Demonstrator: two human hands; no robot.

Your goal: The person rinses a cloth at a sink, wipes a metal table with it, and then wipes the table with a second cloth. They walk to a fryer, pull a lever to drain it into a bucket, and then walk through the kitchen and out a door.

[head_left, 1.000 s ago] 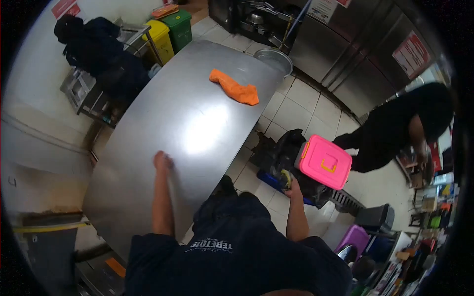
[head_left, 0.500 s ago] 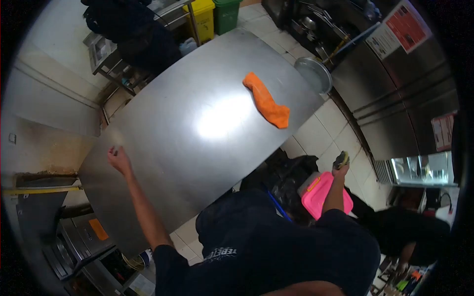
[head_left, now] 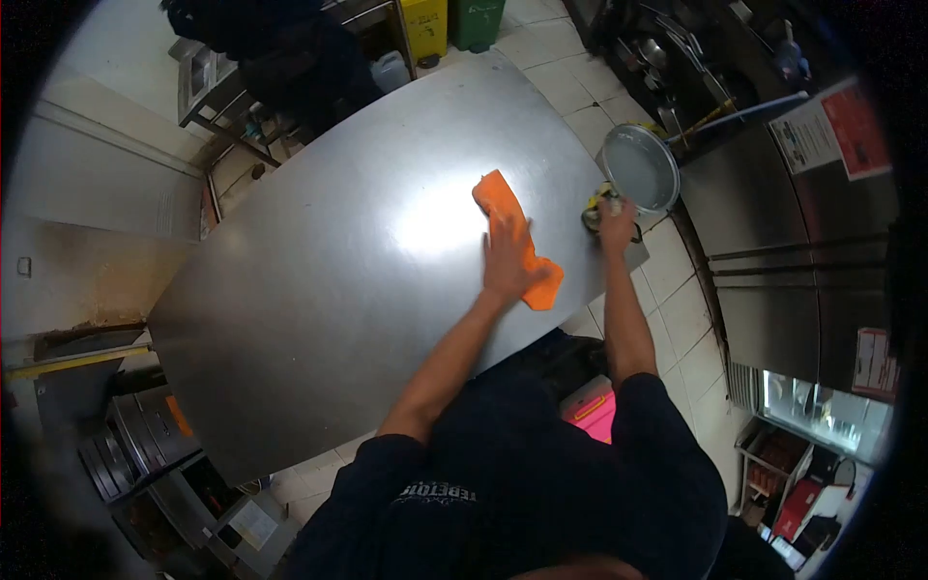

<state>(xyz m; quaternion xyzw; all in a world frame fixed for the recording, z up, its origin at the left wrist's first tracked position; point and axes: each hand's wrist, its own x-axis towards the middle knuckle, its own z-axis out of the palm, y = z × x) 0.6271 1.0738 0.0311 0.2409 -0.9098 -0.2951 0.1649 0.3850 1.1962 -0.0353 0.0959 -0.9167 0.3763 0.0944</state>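
Observation:
An orange cloth (head_left: 499,191) lies bunched lengthwise on the steel table (head_left: 319,251). My left hand (head_left: 507,263) rests over its middle, fingers spread and pressed down on the fabric. Near the table's right edge, my right hand (head_left: 617,228) is closed around a yellow and dark green scouring sponge (head_left: 591,217). Just beyond that hand stands a round metal pot (head_left: 642,169) with greyish liquid inside.
A person in dark clothes (head_left: 300,72) stands past the far left edge. Yellow (head_left: 423,29) and green (head_left: 474,24) bins are behind the table. A steel fridge (head_left: 764,232) lines the right side. A pink-lidded box (head_left: 597,416) sits below the near edge.
My left hand has come from the table's left end onto the orange cloth. My right hand has carried the sponge from beside the table to its right edge near the pot.

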